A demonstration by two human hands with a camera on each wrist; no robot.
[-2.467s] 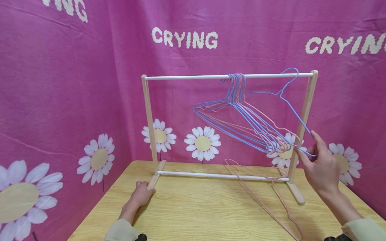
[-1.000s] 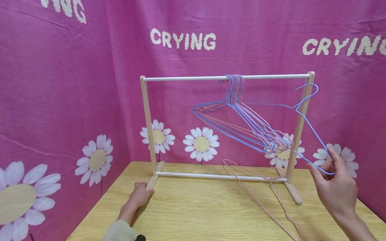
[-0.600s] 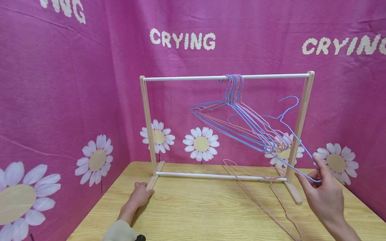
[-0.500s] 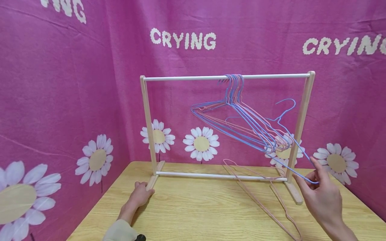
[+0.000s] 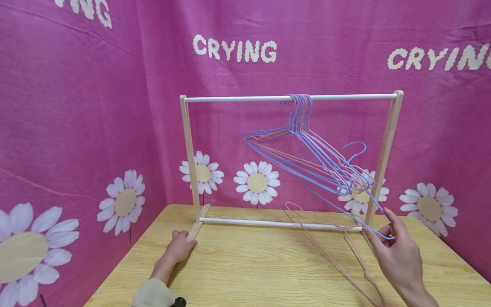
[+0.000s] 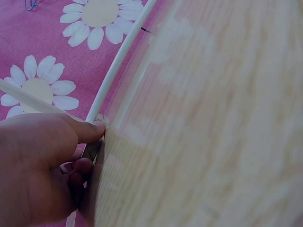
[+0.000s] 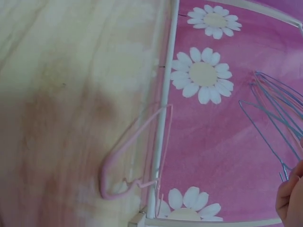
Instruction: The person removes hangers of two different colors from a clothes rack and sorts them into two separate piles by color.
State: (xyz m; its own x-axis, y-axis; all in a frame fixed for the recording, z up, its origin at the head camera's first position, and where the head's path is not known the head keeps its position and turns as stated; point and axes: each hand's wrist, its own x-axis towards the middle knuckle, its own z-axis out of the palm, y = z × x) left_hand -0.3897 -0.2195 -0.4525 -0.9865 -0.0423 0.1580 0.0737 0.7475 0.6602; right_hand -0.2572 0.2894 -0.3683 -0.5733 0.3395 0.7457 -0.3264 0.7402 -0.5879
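In the head view my left hand [image 5: 177,248] grips the left foot [image 5: 196,229] of a small wooden clothes rack [image 5: 190,157]. The left wrist view shows that hand [image 6: 42,165] with its thumb on top of the foot. My right hand [image 5: 400,253] pinches a blue wire hanger [image 5: 383,235] by its lower right corner. That hanger's hook points up, below the top bar and apart from it. Part of its frame is hidden behind several blue and pink hangers [image 5: 326,157] bunched on the bar. At the right wrist view's edge, my right hand [image 7: 291,198] is partly cut off.
A pink hanger [image 5: 330,256] leans over the rack's white lower bar [image 5: 249,222] and reaches the wooden table [image 5: 230,273] near its front. Pink cloth [image 5: 238,25] with daisies and lettering encloses the table at the back and sides.
The blue hanger was level with the top bar. My right hand has taken it outward past the right post, then back left and lower. My left hand stays on the foot.
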